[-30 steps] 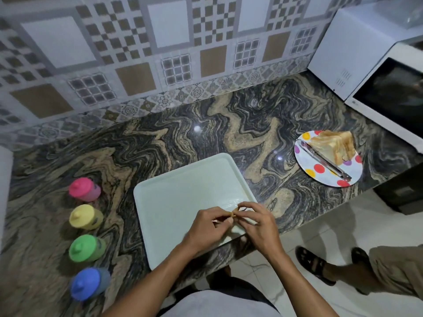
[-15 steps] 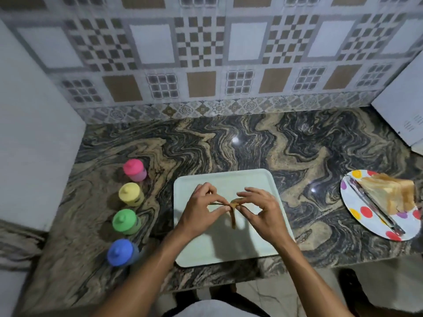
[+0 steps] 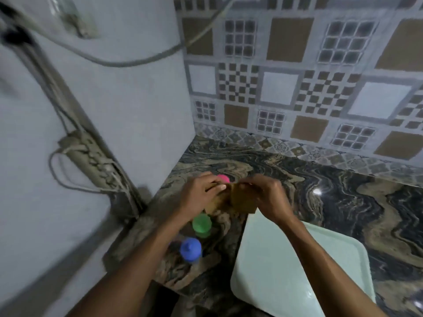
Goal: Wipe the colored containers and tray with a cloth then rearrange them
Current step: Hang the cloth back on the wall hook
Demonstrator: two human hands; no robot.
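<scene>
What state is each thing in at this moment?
Brown cloth: partly unfolded, held between both hands.
Left hand: pinching the cloth.
Right hand: pinching the cloth.
Pink plastic container: upright, mostly hidden.
Green plastic container: upright, lid on.
Blue plastic container: upright, lid on.
Pale green rectangular tray: lying flat.

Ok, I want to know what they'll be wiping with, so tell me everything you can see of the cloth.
The cloth is a dull brown, soft-looking piece, partly opened into a rough square with a crease down it. It hangs in the air over the counter, pinched along its top edge by the left hand and the right hand. It partly covers the pink container behind it, and its lower corner overlaps the tray in view. Blur hides its weave.
</scene>
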